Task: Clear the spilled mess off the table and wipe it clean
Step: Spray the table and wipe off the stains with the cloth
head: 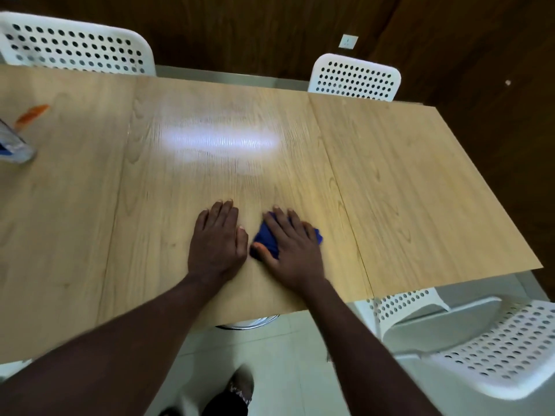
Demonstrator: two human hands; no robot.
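Wood-grain laminate table [390,175] carries 2 hands near its front edge. The left hand [217,238] rests flat, fingers straight, just beside the right hand [292,247], which presses spread fingers onto a crumpled blue cloth [267,238]. Soft and light, it will likely bunch; pin its middle under the palm.

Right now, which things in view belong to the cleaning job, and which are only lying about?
Job: blue cloth under the right hand; left hand flat on the table; blurred orange scrap, perhaps mess.
Lying about: white chairs; wall socket; blurred clear container.
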